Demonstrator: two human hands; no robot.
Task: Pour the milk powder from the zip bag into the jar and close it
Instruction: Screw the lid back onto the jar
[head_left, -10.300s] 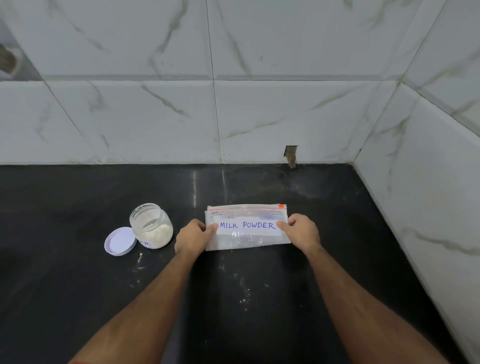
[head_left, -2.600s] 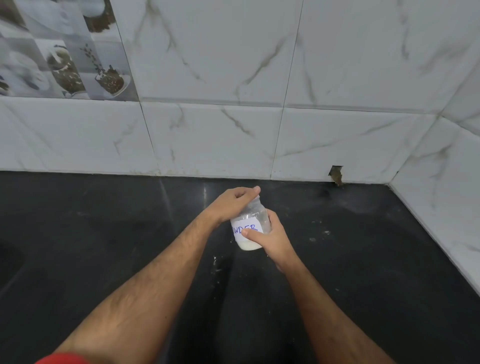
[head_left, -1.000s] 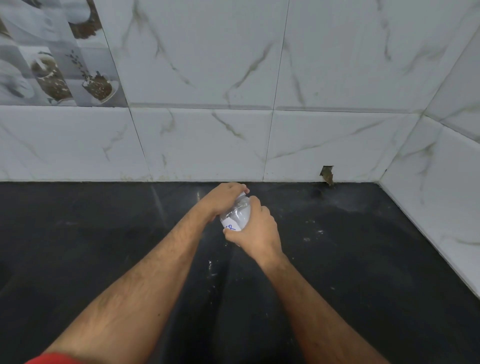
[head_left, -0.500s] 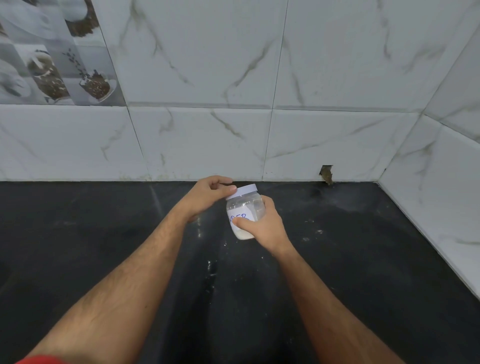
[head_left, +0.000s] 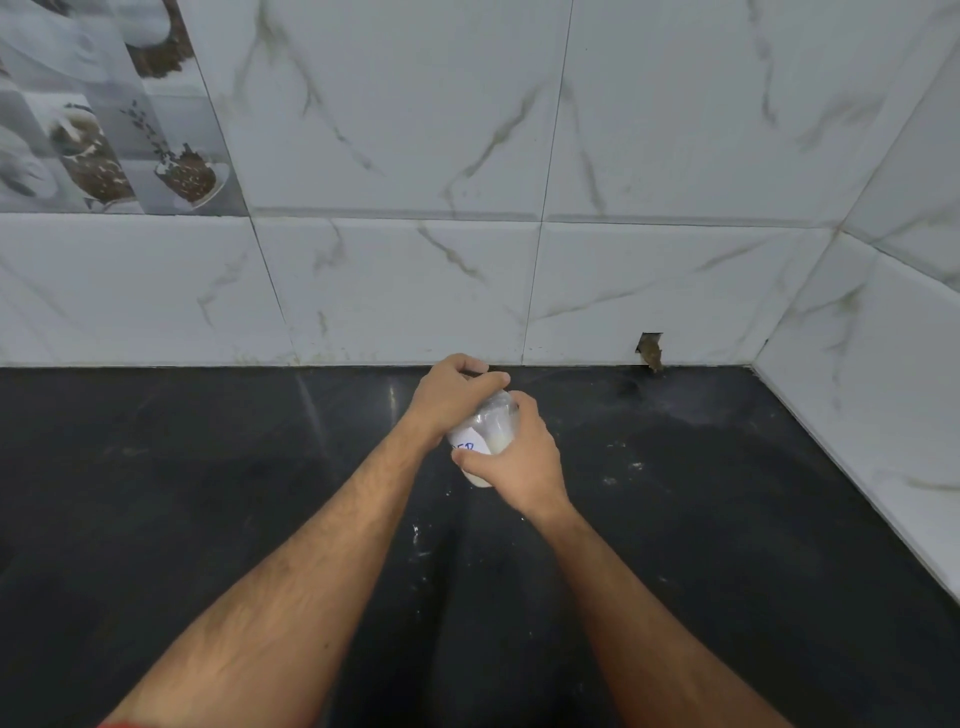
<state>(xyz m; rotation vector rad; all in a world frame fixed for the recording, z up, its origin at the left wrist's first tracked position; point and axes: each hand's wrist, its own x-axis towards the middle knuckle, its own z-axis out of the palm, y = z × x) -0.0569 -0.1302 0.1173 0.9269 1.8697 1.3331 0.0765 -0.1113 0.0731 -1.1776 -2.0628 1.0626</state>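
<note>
While the right hand (head_left: 522, 462) wraps its fingers round the lower body of the clear plastic jar (head_left: 485, 434), its grip holding the jar above the black stone desk (head_left: 208, 467), the left hand (head_left: 449, 397) curls over the jar's top, its grip closed round the mouth so that the lid itself is hidden beneath the fingers. The jar is tilted, its top leaning away toward the wall, and white milk powder (head_left: 496, 441) lies inside against the lower side. A white label (head_left: 467, 444) with blue handwritten letters faces the camera between the two hands. The jar sits roughly at the middle of the view, near the back edge of the desk. Small white specks of spilled powder (head_left: 418, 543) are scattered on the desk below the hands and to the right. Behind stands a wall of white marbled tiles (head_left: 405, 156), with a picture tile of cups (head_left: 104, 114) at upper left and a small broken notch (head_left: 650, 353) at the wall's foot to the right.
</note>
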